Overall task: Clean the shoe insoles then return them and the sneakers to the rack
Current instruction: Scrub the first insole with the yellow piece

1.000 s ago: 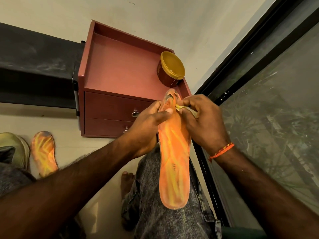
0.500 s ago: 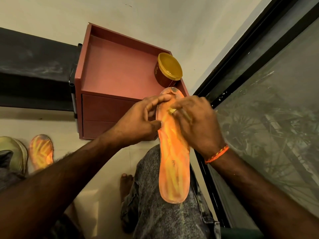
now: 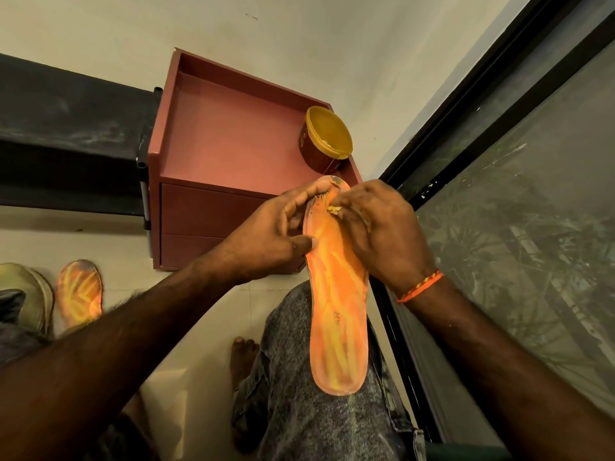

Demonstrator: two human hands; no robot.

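A pale tiled floor (image 3: 109, 241) runs up to a cream wall, with a dark glass door along the right side. At the far left a sneaker (image 3: 30, 294) lies on the floor, and just beside it the second insole (image 3: 81, 292), orange with yellow streaks, not yet picked up. Further right stands a red drawer cabinet (image 3: 229, 161) against the wall, carrying a tub with a yellow lid (image 3: 327, 138) at its right corner.

Over the person's grey-trousered knee (image 3: 299, 377), the left hand (image 3: 266, 237) grips the insole (image 3: 337, 314) by its left edge, thumb pressed on the face, fingers curled behind the toe. The right hand (image 3: 379, 227) pinches a small yellowish scrap, perhaps a cloth or sponge, against the grimy toe end. A second ago that hand worked slightly lower; it has crept up to the dark patch at the tip. So cleaning is under way on the first insole, with the rack return far off.
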